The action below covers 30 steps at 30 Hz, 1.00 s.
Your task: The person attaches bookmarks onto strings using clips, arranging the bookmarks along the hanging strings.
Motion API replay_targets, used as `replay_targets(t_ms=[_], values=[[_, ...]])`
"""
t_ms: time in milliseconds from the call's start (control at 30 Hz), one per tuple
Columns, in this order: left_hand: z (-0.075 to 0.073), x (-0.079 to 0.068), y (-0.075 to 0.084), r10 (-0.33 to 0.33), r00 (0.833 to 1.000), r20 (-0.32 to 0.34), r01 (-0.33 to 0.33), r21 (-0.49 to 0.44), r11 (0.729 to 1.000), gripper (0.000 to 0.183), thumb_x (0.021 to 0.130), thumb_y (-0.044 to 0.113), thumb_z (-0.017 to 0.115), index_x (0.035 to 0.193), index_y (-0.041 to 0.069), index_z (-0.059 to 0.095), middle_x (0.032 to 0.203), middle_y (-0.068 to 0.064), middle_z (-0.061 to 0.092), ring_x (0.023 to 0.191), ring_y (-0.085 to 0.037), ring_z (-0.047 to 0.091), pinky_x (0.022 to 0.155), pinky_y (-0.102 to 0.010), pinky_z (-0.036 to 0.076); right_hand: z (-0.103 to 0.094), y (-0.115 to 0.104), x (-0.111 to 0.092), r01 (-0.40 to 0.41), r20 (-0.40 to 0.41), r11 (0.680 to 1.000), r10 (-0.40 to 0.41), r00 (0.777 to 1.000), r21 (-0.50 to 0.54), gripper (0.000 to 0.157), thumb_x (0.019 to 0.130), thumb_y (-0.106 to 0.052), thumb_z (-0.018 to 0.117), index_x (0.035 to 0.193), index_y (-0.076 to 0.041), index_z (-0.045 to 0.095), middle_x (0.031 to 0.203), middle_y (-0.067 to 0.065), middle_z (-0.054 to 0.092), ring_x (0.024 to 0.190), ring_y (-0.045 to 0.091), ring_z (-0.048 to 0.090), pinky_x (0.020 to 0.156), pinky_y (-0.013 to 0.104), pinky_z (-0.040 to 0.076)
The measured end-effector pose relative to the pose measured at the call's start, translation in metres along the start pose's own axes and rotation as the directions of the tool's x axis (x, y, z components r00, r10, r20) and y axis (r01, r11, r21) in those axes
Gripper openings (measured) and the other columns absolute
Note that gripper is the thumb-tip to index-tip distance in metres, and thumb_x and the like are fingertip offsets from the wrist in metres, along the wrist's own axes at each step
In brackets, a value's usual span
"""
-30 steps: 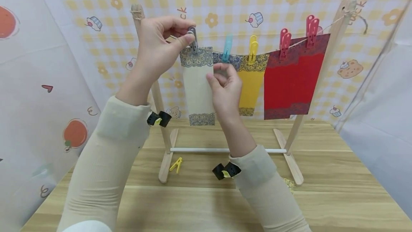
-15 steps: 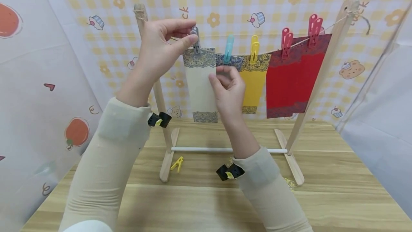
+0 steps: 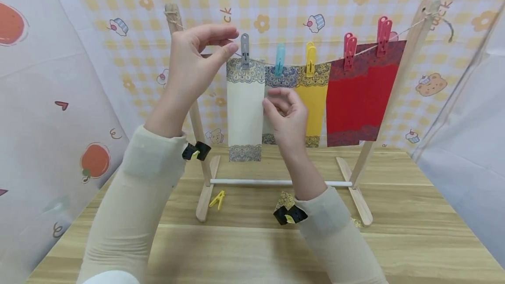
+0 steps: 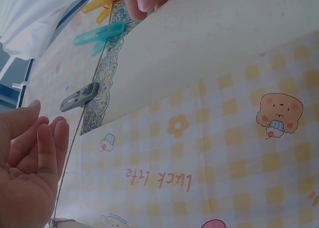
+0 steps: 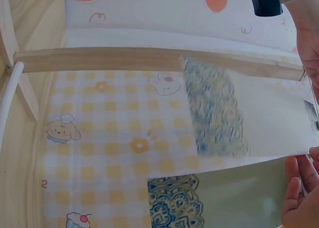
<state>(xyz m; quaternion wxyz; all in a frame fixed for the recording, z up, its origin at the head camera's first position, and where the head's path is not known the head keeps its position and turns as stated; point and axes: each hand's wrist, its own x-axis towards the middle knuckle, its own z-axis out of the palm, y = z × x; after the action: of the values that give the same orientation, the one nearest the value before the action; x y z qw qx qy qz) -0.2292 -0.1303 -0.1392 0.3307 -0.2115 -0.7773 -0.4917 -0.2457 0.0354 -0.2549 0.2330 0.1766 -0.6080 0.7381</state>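
Note:
A cream paper strip (image 3: 245, 113) with patterned ends hangs from the string under a grey clothespin (image 3: 245, 51). My left hand (image 3: 197, 58) hovers just left of this clothespin, thumb and fingertips apart. In the left wrist view, a gap separates the left hand (image 4: 37, 158) from the grey clothespin (image 4: 80, 97). By the strip's right edge is my right hand (image 3: 289, 119), its fingers loosely bent, with nothing visibly gripped. It partly covers a pale strip (image 3: 269, 138) under a blue clothespin (image 3: 280, 59). Whether the right thumb touches the cream strip is unclear.
A yellow strip (image 3: 311, 108) hangs from a yellow clothespin (image 3: 311, 59). Further right, red paper (image 3: 360, 100) hangs from red clothespins (image 3: 383, 36). The wooden frame (image 3: 360, 161) stands on the table (image 3: 221, 253), with a loose yellow clothespin (image 3: 218, 200) near its left foot.
My left hand has let go of the grey clothespin, which now stands upright. My right hand has moved right and down from the cream strip, which has swung straighter.

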Motion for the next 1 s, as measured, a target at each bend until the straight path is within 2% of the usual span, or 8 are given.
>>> replay_targets(t_ms=[100,267,467,633,733,833,900,1000], values=[[-0.001,-0.005,-0.003,0.013,1.000,0.001,-0.013,-0.016,1.000,0.020,0.092,0.009,0.071,0.111,0.002,0.074,0.114,-0.008,0.074,0.097,-0.008,0.065,0.083,-0.019,0.057,-0.007,0.002,-0.003,0.002,0.015,1.000,-0.003,1.000,0.017,0.022,0.089,0.003,0.069,0.110,0.004,0.062,0.083,-0.006,0.074,0.077,0.011,0.070,0.072,0.019,0.056],[-0.002,-0.017,-0.008,0.005,1.000,-0.001,-0.005,-0.074,0.997,0.019,0.091,0.007,0.070,0.109,0.001,0.074,0.113,-0.007,0.074,0.098,-0.009,0.066,0.082,-0.019,0.058,-0.021,0.006,-0.010,-0.007,0.032,1.000,0.007,0.999,0.019,0.023,0.090,0.004,0.068,0.112,0.003,0.061,0.081,-0.013,0.075,0.080,0.013,0.072,0.075,0.021,0.058],[-0.004,-0.039,-0.018,-0.003,1.000,0.003,0.003,-0.075,0.997,0.020,0.092,0.005,0.069,0.111,0.000,0.072,0.112,-0.011,0.073,0.100,-0.007,0.065,0.077,-0.017,0.058,-0.050,0.017,-0.020,-0.001,0.058,0.996,0.007,0.998,-0.090,0.023,0.090,0.002,0.068,0.112,0.003,0.062,0.082,-0.016,0.074,0.079,0.013,0.071,0.071,0.019,0.056],[-0.005,-0.062,-0.033,-0.060,0.998,0.019,0.061,-0.077,0.995,0.021,0.092,0.004,0.068,0.113,0.000,0.072,0.114,-0.013,0.072,0.102,-0.007,0.065,0.075,-0.016,0.058,-0.077,0.030,-0.028,-0.075,0.104,0.979,0.096,0.990,-0.188,0.023,0.091,-0.002,0.069,0.112,0.003,0.062,0.083,-0.017,0.074,0.084,0.008,0.070,0.072,0.018,0.053],[-0.008,-0.076,-0.044,-0.097,0.995,0.022,0.098,-0.066,0.993,0.022,0.093,0.005,0.068,0.114,0.000,0.071,0.116,-0.014,0.072,0.102,-0.008,0.064,0.073,-0.015,0.057,-0.091,0.038,-0.032,-0.116,0.123,0.957,0.153,0.980,-0.265,0.022,0.091,-0.002,0.069,0.112,0.004,0.063,0.086,-0.010,0.075,0.082,0.005,0.067,0.074,0.017,0.053],[-0.010,-0.090,-0.055,-0.138,0.990,0.017,0.138,-0.038,0.990,0.022,0.093,0.008,0.068,0.114,0.002,0.071,0.116,-0.012,0.072,0.102,-0.007,0.064,0.071,-0.014,0.056,-0.102,0.045,-0.035,-0.153,0.149,0.930,0.212,0.966,-0.334,0.022,0.093,-0.003,0.066,0.113,0.004,0.063,0.095,0.007,0.076,0.081,0.004,0.065,0.075,0.017,0.053],[-0.011,-0.100,-0.062,-0.166,0.986,0.012,0.166,-0.025,0.986,0.022,0.094,0.010,0.068,0.114,0.002,0.071,0.115,-0.011,0.072,0.103,-0.005,0.064,0.073,-0.014,0.056,-0.108,0.049,-0.037,-0.182,0.169,0.911,0.258,0.951,-0.371,0.022,0.094,-0.003,0.064,0.115,0.004,0.062,0.102,0.017,0.074,0.082,0.004,0.064,0.075,0.017,0.053],[-0.011,-0.114,-0.074,-0.204,0.979,0.003,0.204,-0.030,0.979,0.022,0.093,0.009,0.069,0.114,0.002,0.071,0.114,-0.010,0.073,0.103,-0.003,0.064,0.076,-0.015,0.056,-0.114,0.055,-0.040,-0.225,0.191,0.867,0.337,0.922,-0.444,0.024,0.096,-0.009,0.064,0.118,0.001,0.061,0.111,0.020,0.072,0.086,0.006,0.065,0.076,0.019,0.052]])
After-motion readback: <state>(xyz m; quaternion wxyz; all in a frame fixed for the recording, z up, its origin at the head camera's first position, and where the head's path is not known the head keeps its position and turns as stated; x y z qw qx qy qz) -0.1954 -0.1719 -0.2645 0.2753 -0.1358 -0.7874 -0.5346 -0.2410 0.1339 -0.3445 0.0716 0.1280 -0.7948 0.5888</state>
